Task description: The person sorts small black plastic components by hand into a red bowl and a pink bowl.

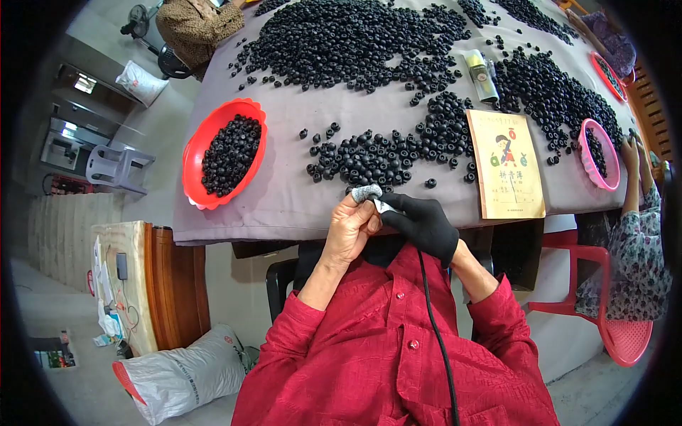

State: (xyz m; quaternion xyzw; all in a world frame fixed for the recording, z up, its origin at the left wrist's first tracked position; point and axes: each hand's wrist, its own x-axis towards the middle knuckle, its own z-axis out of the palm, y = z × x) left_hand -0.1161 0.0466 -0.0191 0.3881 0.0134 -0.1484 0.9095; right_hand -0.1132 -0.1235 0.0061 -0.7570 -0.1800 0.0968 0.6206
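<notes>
My left hand is bare, with a grey knitted cover over one fingertip. Its fingers are pinched together at the table's near edge; what they hold, if anything, is hidden. Against it works my right hand, in a black glove, closed on a small white piece whose kind I cannot make out. Just beyond both hands lies a loose pile of black bead-like pieces, round with a hole. Left of them a red scalloped basket holds more such pieces.
A yellow exercise book and a bottle lie on the grey tablecloth. Larger bead heaps spread behind. At right, a co-worker's hands are beside a pink basket; another person sits farther back. A black cord crosses my shirt.
</notes>
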